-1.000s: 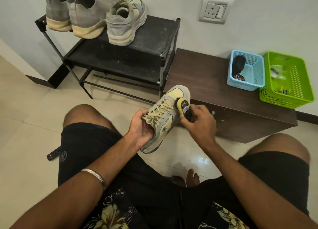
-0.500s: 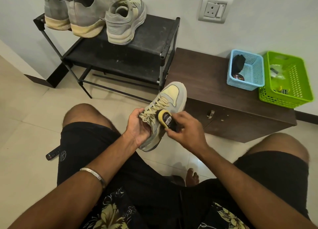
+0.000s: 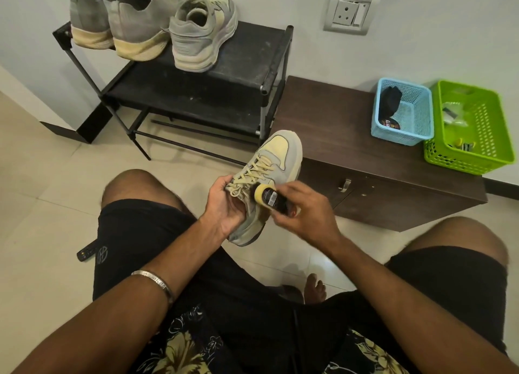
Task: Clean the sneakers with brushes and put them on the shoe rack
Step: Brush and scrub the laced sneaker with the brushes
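We hold the sneaker (image 3: 269, 174), grey and pale yellow with yellow laces, toe up, above the tiled floor (image 3: 42, 194). Left hand (image 3: 227, 205) grips its heel end; right hand (image 3: 306, 208) grips a yellow-backed brush (image 3: 271, 198) against its side. Behind: black shoe rack (image 3: 241, 73) carrying three sneakers (image 3: 196, 31), dark wooden cabinet (image 3: 351, 137), blue basket (image 3: 415, 121), green basket (image 3: 483, 132).

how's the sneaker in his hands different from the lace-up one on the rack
The held sneaker is off the rack, gripped by the left hand and tilted, toe pointing away; the rack sneaker stands flat on the shoe rack, heel toward the camera. The right hand holds a brush against the held sneaker; nothing touches the rack sneaker. Both are grey and pale yellow with yellowish laces.
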